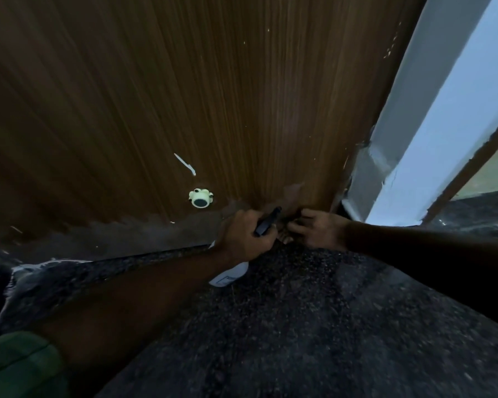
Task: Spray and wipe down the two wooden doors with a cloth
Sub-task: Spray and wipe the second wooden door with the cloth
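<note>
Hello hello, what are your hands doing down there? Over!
Left hand grips spray bottle. Right hand low at wooden door bottom corner; cloth not clearly visible. Doorstop to the left.

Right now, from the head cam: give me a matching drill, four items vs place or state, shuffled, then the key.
Column one:
1. left hand
2. right hand
3. door stopper
4. white frame

Column two:
A. mounted low on the wooden door
B. right of the door's edge
C. grips the spray bottle
D. fingers curled at the door's bottom corner; what it holds cannot be made out

Pairs: 1-C, 2-D, 3-A, 4-B
</note>
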Demonstrator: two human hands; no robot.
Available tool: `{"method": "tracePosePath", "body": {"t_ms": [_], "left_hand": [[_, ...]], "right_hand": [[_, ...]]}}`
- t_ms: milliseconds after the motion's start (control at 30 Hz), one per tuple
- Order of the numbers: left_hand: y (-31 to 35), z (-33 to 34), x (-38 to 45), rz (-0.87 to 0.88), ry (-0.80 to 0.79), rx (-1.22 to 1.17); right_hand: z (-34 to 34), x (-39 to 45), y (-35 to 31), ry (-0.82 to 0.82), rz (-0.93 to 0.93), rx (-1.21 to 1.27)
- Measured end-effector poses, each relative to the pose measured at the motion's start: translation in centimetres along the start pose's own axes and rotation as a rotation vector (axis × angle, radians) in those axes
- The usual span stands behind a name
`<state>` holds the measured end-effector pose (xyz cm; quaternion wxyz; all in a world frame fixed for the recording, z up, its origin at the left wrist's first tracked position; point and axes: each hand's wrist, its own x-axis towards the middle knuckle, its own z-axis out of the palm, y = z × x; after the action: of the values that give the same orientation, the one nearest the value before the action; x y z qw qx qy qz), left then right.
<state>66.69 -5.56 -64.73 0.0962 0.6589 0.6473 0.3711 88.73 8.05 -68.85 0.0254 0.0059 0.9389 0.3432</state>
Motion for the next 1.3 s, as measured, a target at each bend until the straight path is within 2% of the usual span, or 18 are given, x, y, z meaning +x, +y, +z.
{"method": "tracePosePath", "body": {"t_ms": [67, 167, 200, 267, 333, 400, 467, 600, 667, 733, 800, 867, 967, 1000, 1167, 1300], "left_hand": [[-0.4, -0.5, -0.1, 0.017, 0.018, -0.003], [-0.2, -2.2, -0.2, 0.072, 0.019, -0.009], [-0.2, -2.8, -0.2, 0.069, 0.023, 0.002], [-0.5, -3.7, -0.4, 0.036, 0.044, 0.052], [-0.7, -4.2, -0.7, 0.01, 0.05, 0.088], [-1.2, -4.5, -0.9, 0.001, 0.034, 0.101], [-1.6, -4.9, -1.1, 0.006, 0.017, 0.08], [-2.4, -5.5, -1.5, 0.005, 0.001, 0.05], [-2.9, -5.9, -1.6, 0.002, 0.013, 0.04], [-3.1, -6.3, -1.7, -0.01, 0.012, 0.025], [-3.3, -6.7, -1.9, -0.01, 0.003, 0.036], [-3.6, -7.1, -2.0, -0.006, 0.001, 0.055], [-4.2, -7.8, -2.3, -0.007, 0.012, 0.074], [-4.4, -8.0, -2.5, -0.007, 0.018, 0.089], [-4.9, -8.8, -3.2, -0.013, 0.024, 0.157], [-5.1, -9.1, -3.6, 0.013, -0.012, 0.129]], "right_hand": [[-1.7, 0.5, 1.0, 0.075, 0.106, 0.074], [-4.6, 1.2, 3.0, 0.288, 0.477, 0.195], [-4.9, 1.0, 3.4, 0.328, 0.523, 0.197], [-3.8, 0.6, 3.0, 0.336, 0.399, 0.109], [-2.0, 0.5, 1.6, 0.24, 0.151, 0.016], [-1.7, 0.8, 0.9, 0.151, 0.039, 0.022], [-2.8, 1.7, 1.2, 0.146, 0.063, 0.034], [-4.8, 4.7, 2.0, 0.267, 0.321, 0.018], [-4.3, 5.8, 1.1, 0.222, 0.242, -0.043], [-3.2, 6.0, -0.1, 0.076, -0.003, -0.162], [-3.7, 6.0, -0.5, -0.078, -0.14, -0.213], [-4.5, 7.2, 0.0, 0.001, -0.072, -0.246], [-6.1, 9.6, 0.9, 0.212, 0.232, -0.117], [-6.8, 10.0, 0.9, 0.191, 0.264, -0.083], [-5.3, 10.6, -1.5, -0.082, -0.114, -0.195], [-8.0, 13.6, -0.8, 0.014, -0.069, -0.104]]}}
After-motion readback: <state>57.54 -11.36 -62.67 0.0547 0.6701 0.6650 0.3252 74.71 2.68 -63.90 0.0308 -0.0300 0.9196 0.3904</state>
